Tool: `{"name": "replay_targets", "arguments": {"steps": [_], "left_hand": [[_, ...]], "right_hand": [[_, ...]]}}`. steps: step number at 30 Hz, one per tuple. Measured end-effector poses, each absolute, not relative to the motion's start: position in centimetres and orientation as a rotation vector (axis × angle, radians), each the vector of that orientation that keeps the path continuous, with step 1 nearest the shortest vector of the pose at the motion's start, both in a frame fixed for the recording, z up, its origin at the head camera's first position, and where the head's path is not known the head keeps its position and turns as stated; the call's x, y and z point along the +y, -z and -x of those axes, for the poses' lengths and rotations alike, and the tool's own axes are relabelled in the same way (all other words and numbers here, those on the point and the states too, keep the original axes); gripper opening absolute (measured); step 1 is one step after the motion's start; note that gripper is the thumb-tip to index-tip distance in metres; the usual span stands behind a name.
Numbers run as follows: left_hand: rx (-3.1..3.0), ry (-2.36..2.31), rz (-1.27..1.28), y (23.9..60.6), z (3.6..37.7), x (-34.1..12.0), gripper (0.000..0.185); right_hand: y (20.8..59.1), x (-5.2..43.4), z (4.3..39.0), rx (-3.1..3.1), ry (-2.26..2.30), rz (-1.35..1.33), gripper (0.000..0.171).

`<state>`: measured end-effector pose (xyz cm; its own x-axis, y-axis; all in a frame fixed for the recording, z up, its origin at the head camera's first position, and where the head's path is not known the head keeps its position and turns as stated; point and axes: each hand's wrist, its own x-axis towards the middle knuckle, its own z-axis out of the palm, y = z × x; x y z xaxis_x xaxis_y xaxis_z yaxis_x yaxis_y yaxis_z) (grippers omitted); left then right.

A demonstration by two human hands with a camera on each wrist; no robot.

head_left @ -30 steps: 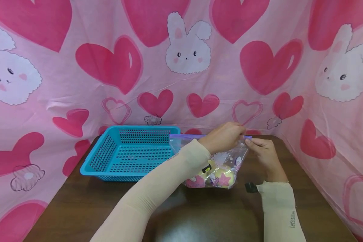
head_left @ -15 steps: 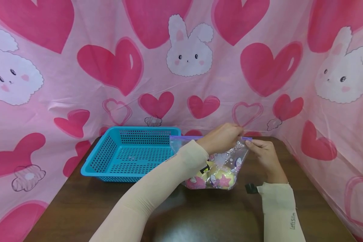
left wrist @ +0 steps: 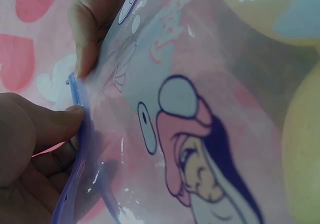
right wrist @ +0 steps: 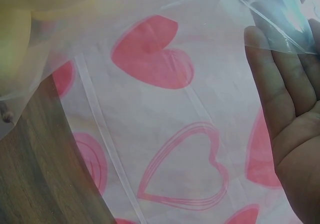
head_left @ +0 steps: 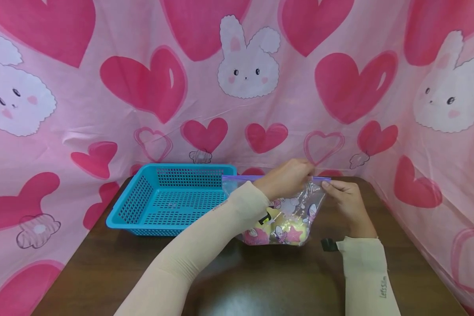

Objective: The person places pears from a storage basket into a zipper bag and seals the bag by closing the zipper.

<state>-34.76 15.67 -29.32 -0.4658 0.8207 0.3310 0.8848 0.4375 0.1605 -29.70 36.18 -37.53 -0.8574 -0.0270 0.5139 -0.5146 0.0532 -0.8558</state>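
A clear zip bag (head_left: 288, 206) with cartoon prints hangs upright from both hands in the head view, over the table. Several round yellow things (left wrist: 305, 139) fill its lower part; the printed plastic blurs what kind they are. My left hand (head_left: 288, 179) reaches across the bag and pinches the purple zip seal (left wrist: 77, 94) between thumb and fingers. My right hand (head_left: 346, 199) grips the bag's upper right corner, thumb toward me. In the right wrist view, the fingers (right wrist: 265, 74) of that hand lie behind the clear plastic.
A blue perforated plastic basket (head_left: 174, 206) stands on the left of the dark wooden table (head_left: 260, 281), partly behind the bag and left sleeve (head_left: 205, 245). Pink cloth (head_left: 245, 109) with hearts and rabbits hangs around the back and sides. A small black block (head_left: 329, 245) sits at the right wrist.
My left hand has slid a little to the left along the zip seal, away from the corner. My right hand keeps its grip on the corner, almost still.
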Motion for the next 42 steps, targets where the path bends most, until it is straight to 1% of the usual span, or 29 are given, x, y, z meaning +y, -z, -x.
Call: {"name": "replay_targets", "arguments": {"steps": [15,21,34,42], "left_hand": [[-2.505,0.403,1.475,29.0,34.6,15.5,0.017],[-2.515,0.391,1.474,28.8,34.5,15.3,0.018],[-2.538,0.383,1.455,28.6,34.4,14.7,0.023],[-2.488,0.336,1.442,28.7,34.6,14.3,0.017]], "right_hand": [[37.6,36.5,29.7,-2.017,-1.834,-0.552,0.022],[37.5,36.6,29.6,-2.051,-1.814,-0.589,0.024],[37.4,36.6,29.5,-2.073,-1.800,-0.548,0.024],[37.3,36.5,29.3,-2.126,-1.753,-0.484,0.027]]}}
